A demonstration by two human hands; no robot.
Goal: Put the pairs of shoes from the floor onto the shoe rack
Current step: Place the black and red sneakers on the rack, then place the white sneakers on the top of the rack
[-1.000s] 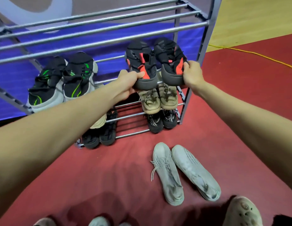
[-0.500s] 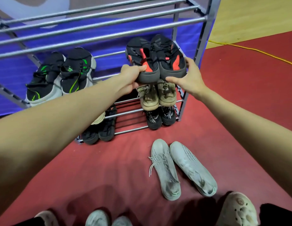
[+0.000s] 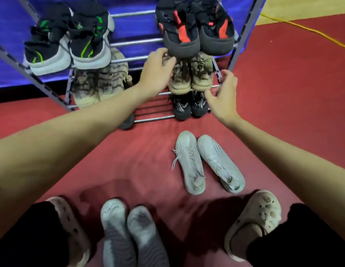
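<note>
near: grey pair (image 3: 133, 234) between our feet, toes far | mid: white pair (image 3: 206, 162) on the floor, long axes near-to-far, nearer our right hand (image 3: 223, 97) | hands: left hand (image 3: 156, 74) and right both loosely open, holding nothing | far: red-black pair (image 3: 196, 33) on the shoe rack (image 3: 243, 31)

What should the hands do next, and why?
Probably reach down and pick up the pale grey sneakers on the red floor. The black and red shoes already sit on the rack, and the left hand and right hand hold nothing, fingers relaxed. That pair lies nearest the rack; the grey and white pair also waits.
</note>
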